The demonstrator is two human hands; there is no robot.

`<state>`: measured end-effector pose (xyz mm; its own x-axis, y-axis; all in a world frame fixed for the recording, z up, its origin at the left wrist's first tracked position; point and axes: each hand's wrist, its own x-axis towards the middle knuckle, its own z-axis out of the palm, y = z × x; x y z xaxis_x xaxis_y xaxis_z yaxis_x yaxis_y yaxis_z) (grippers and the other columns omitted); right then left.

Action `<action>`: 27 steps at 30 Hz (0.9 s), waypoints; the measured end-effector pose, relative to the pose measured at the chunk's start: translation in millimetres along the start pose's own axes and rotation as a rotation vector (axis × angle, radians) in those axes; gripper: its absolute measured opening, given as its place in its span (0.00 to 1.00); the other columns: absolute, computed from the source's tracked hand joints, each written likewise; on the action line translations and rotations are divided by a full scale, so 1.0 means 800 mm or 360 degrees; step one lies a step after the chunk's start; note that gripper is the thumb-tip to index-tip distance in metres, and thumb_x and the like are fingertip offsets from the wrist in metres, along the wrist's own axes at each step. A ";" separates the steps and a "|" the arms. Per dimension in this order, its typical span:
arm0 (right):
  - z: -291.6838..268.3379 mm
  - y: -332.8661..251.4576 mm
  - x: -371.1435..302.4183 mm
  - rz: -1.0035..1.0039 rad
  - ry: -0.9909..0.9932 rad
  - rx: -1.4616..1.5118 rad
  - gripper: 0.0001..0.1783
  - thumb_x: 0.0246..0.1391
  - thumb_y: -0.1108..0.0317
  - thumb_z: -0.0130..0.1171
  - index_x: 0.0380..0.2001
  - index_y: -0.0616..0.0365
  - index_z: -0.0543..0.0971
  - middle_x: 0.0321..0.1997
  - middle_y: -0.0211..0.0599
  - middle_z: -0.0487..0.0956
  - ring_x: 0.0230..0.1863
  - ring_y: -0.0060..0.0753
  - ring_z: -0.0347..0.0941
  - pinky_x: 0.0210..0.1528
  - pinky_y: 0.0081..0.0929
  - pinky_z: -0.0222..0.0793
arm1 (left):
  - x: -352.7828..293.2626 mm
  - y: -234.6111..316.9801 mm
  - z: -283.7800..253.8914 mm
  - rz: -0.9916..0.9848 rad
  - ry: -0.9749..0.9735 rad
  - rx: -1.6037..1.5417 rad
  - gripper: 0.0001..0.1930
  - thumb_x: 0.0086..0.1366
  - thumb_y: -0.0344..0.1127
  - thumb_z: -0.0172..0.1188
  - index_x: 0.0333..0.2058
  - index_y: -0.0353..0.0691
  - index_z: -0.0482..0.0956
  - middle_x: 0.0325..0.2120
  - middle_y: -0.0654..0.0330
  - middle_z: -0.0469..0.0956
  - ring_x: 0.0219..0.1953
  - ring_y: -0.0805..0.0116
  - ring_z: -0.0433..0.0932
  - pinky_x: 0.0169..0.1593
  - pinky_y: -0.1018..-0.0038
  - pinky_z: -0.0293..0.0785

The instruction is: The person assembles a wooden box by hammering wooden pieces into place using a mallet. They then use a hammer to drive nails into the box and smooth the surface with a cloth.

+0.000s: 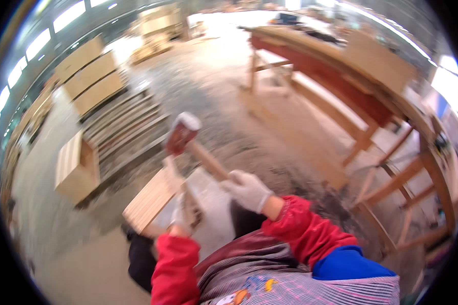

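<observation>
My right hand, in a white glove, is closed around the wooden handle of a mallet. The mallet's head is dark red with a white end and is raised over the work. My left hand, also gloved, grips the near right edge of a light wooden box with a striped side. Motion blurs its fingers, and part of the box lies hidden behind the hand. A pale, flat surface lies beside the box, under my hands.
Ahead to the left, a second wooden box stands by a slatted pallet. Stacked wooden boxes rise behind it. A long wooden workbench with angled legs runs along the right. More stacked wood stands farther back.
</observation>
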<state>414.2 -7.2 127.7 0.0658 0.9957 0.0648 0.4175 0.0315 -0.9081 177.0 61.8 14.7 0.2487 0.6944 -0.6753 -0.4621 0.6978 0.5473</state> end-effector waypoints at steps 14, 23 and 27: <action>-0.327 0.023 -0.249 -0.0754 0.2136 0.0782 0.07 0.68 0.64 0.50 0.34 0.53 0.69 0.18 0.25 0.68 0.13 0.17 0.63 0.13 0.18 0.58 | -0.063 -0.042 -0.152 0.0190 -0.0254 0.0653 0.26 0.64 0.70 0.50 0.38 0.52 0.72 0.23 0.69 0.66 0.22 0.67 0.66 0.26 0.69 0.66; -0.557 0.101 -0.416 -0.0367 0.2750 0.0910 0.10 0.61 0.62 0.55 0.32 0.53 0.65 0.17 0.28 0.67 0.11 0.26 0.65 0.10 0.29 0.63 | -0.120 -0.066 -0.121 0.0297 0.0008 0.0733 0.26 0.64 0.70 0.52 0.39 0.52 0.74 0.25 0.66 0.68 0.25 0.66 0.69 0.28 0.69 0.66; -0.549 0.132 -0.439 -0.0222 0.2637 0.0836 0.10 0.61 0.62 0.56 0.33 0.52 0.67 0.17 0.28 0.68 0.11 0.26 0.66 0.10 0.29 0.62 | -0.114 -0.051 -0.141 0.0300 -0.0096 0.0747 0.26 0.63 0.70 0.54 0.41 0.53 0.75 0.25 0.67 0.70 0.25 0.67 0.69 0.29 0.69 0.66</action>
<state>833.2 -391.7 190.8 0.9767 -0.1410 0.1615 0.2090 0.4585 -0.8638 77.0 -49.7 -2.1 0.2529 0.8152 -0.5211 -0.0747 0.5535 0.8295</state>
